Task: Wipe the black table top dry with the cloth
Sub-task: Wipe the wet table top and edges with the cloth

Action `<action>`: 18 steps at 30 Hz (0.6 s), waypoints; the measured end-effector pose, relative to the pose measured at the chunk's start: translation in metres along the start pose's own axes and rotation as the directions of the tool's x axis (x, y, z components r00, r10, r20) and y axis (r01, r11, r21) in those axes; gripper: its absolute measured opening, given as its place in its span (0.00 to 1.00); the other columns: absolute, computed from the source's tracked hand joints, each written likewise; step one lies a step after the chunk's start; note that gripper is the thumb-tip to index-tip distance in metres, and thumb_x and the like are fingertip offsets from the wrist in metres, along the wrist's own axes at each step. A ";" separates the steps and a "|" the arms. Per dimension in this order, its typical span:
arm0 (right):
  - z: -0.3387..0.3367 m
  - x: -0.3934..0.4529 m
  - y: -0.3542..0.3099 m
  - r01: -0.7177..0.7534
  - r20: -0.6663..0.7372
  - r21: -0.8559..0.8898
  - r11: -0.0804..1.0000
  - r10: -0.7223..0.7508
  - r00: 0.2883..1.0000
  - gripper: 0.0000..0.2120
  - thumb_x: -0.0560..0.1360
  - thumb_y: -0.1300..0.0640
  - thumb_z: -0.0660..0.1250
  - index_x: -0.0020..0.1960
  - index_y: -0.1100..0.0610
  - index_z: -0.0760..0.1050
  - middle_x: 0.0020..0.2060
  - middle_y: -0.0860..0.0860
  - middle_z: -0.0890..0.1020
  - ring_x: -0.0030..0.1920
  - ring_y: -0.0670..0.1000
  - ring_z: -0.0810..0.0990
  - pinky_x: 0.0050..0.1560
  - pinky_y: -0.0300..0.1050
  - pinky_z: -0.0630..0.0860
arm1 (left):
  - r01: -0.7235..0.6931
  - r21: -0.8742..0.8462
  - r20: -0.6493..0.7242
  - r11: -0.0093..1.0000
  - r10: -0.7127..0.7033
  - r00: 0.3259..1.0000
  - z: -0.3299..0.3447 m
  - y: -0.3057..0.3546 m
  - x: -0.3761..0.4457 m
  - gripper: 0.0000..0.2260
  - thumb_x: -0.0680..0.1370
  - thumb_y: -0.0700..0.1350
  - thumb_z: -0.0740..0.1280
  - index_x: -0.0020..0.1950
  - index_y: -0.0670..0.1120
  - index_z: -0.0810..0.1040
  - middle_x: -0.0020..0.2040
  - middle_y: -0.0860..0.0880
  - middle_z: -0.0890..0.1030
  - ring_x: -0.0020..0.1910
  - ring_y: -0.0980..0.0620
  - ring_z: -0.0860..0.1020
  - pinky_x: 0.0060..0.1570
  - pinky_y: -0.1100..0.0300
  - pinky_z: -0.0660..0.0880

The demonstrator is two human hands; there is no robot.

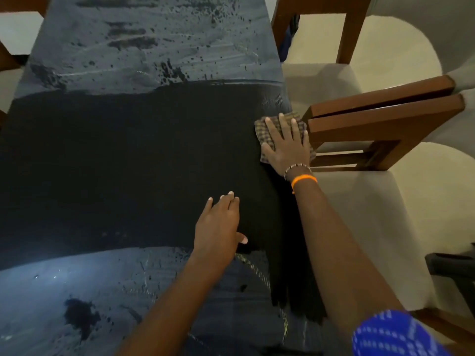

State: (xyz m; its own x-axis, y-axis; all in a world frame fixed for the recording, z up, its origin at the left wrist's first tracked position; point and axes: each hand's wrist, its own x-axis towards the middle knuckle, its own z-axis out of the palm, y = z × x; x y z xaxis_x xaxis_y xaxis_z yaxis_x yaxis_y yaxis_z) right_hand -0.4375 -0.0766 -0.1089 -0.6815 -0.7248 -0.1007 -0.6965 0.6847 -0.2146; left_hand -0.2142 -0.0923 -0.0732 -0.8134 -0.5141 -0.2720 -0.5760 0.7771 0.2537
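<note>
My right hand (285,147) presses the cloth (264,124) flat, fingers spread, at the table (128,163) edge; left hand (218,224) loose, empty. Keep pressure even.

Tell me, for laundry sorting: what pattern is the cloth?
Brown-and-tan checked cloth, under the right hand; head view.

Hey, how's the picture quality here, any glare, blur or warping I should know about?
Head view: a bright bluish glare patch sits on the wet black table top near the lower left; wide-angle warping bends the table edges and the brown wooden chair; the right hand flat on the checked cloth looks fairly sharp, and the left hand slightly soft.
</note>
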 end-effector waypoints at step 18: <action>0.011 -0.041 0.006 0.008 -0.015 0.038 0.999 -0.008 1.000 0.31 0.76 0.43 0.56 0.76 0.44 0.49 0.77 0.50 0.50 0.76 0.57 0.48 0.73 0.62 0.46 | 0.038 -0.042 0.017 0.998 -0.037 0.999 -0.002 0.002 0.006 0.37 0.70 0.48 0.73 0.74 0.45 0.58 0.74 0.51 0.60 0.72 0.47 0.62 0.72 0.56 0.56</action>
State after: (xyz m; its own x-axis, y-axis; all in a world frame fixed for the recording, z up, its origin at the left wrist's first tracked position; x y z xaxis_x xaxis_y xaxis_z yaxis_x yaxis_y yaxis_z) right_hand -0.4115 -0.0439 -0.1171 -0.6794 -0.7289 -0.0846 -0.6931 0.6753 -0.2521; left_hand -0.2203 -0.0946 -0.0720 -0.7898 -0.5365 -0.2974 -0.6095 0.7409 0.2821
